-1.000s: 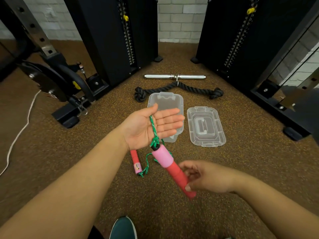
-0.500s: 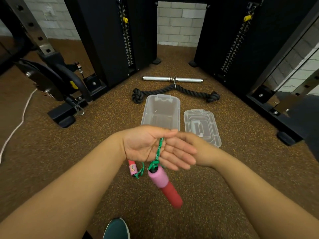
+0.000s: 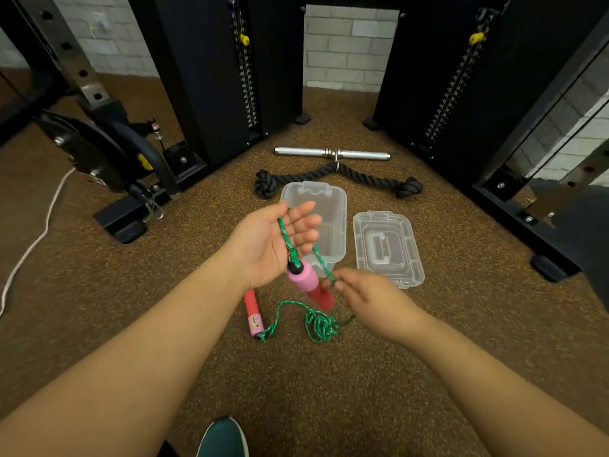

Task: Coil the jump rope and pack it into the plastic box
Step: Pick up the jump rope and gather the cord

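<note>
Your open left hand [image 3: 273,245] carries one rope [image 3: 284,235] turn; your right hand [image 3: 369,298] pinches the cord; the plastic box [image 3: 333,196] beyond is empty.

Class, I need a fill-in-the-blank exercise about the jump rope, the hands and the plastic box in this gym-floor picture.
1. The cord draped over the left hand is ____ in colour.
2. The right hand pinches the ____.
3. The lid lies on the floor to the ____ of the plastic box.
4. The second handle lies on the ____.

Missing words: green; cord; right; floor
</note>
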Available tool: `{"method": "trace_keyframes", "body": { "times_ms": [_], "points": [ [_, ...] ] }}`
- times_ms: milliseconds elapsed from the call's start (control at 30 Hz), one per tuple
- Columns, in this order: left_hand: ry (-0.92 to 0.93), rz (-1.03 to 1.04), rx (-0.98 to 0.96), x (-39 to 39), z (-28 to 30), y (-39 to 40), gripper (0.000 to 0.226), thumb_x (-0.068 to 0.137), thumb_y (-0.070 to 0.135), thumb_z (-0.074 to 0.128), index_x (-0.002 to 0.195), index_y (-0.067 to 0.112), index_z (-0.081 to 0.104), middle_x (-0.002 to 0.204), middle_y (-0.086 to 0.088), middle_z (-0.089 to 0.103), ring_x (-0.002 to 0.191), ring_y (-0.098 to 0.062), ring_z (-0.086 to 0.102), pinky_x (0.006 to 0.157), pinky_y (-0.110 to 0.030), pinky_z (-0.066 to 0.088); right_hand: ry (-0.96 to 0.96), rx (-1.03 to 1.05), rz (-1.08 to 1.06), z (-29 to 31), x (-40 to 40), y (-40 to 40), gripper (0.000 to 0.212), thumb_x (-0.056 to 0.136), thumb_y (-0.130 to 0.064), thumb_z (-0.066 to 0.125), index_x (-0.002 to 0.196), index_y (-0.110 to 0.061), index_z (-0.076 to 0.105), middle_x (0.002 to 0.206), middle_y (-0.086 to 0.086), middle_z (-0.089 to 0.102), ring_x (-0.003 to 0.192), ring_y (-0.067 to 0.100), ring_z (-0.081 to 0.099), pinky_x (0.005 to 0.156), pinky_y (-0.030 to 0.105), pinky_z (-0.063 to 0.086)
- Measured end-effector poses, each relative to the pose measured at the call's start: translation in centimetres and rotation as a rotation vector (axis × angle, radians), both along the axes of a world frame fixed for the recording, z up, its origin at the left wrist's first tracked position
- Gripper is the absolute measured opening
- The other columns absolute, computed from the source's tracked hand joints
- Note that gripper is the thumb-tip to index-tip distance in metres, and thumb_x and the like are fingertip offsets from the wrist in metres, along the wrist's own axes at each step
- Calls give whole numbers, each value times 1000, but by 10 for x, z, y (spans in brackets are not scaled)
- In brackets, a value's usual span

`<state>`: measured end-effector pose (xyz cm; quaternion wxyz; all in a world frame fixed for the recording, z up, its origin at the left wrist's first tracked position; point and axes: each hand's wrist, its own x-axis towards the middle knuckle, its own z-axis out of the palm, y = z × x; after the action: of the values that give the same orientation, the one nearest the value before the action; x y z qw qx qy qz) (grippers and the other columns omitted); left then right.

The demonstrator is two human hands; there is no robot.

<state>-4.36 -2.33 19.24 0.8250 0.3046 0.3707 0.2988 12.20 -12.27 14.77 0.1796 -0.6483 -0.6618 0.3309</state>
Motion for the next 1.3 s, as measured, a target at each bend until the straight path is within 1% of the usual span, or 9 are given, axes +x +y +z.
{"method": "trace_keyframes", "body": {
  "times_ms": [133, 267, 433, 633, 800, 867, 967, 1133, 1300],
  "points": [
    [-36, 27, 24, -2, -1, 2, 46, 101, 28, 25, 120, 4, 60, 117, -15, 68, 106, -23, 67, 93, -33, 49, -187, 118, 155, 7, -17, -3, 25, 98, -36, 37, 92, -22, 58, 89, -7, 61, 87, 20, 59, 74, 33, 45],
    [215, -66, 237, -5, -6, 1, 45, 103, 26, 24, 125, 3, 56, 126, -16, 63, 115, -24, 62, 100, -34, 46, -170, 227, 210, 29, -26, -7, 36, 94, -49, 34, 79, -23, 54, 75, -7, 59, 73, 16, 57, 67, 39, 48],
    [535, -315, 510, -4, -8, -10, 38, 101, 27, 34, 101, 14, 69, 105, -13, 73, 99, -23, 69, 101, -44, 46, 399, 101, 69, 60, -20, -4, 22, 97, -21, 48, 84, -17, 65, 71, -28, 59, 64, -12, 53, 64, 8, 40],
    [514, -711, 472, -1, 14, -20, 66, 95, 55, 21, 86, 8, 67, 68, -8, 64, 62, -18, 62, 72, -33, 54, 462, 136, -326, 51, 6, 14, 29, 99, -29, 41, 80, -24, 62, 62, -6, 41, 63, 18, 41, 66, 34, 41],
    [289, -547, 350, 2, 12, -16, 38, 91, 35, 48, 55, 21, 53, 43, 10, 35, 41, -8, 31, 54, -26, 32, 580, 89, -411, 34, 3, 17, 26, 99, -23, 42, 91, -24, 67, 61, -4, 42, 58, 13, 42, 62, 28, 42],
    [179, -452, 266, 1, 11, -12, 34, 85, 39, 50, 55, 22, 50, 40, 11, 32, 36, -5, 29, 51, -25, 28, 650, 45, -374, 31, 3, 17, 27, 99, -14, 41, 101, -22, 67, 65, -4, 50, 59, 6, 47, 61, 15, 44],
    [86, -300, 180, 1, 11, -10, 34, 90, 38, 48, 61, 20, 50, 40, 10, 34, 34, -5, 32, 47, -22, 33, 604, 3, -349, 25, 4, 14, 22, 97, -20, 49, 95, -21, 70, 61, -4, 53, 56, 7, 48, 59, 22, 42],
    [36, -116, 145, 1, 13, -8, 35, 99, 32, 38, 99, 12, 67, 60, 4, 66, 49, -10, 61, 55, -22, 51, 350, 43, -331, 18, 2, 11, 32, 94, -38, 50, 70, -23, 64, 50, -4, 46, 46, 9, 41, 51, 27, 35],
    [-2, -98, 132, 2, 13, -7, 43, 102, 24, 27, 132, 2, 49, 119, -13, 68, 102, -18, 69, 90, -30, 54, 93, -17, -108, 15, -3, 5, 22, 99, -21, 40, 110, -24, 59, 75, -4, 57, 63, 13, 51, 58, 29, 39]
  ]
}}
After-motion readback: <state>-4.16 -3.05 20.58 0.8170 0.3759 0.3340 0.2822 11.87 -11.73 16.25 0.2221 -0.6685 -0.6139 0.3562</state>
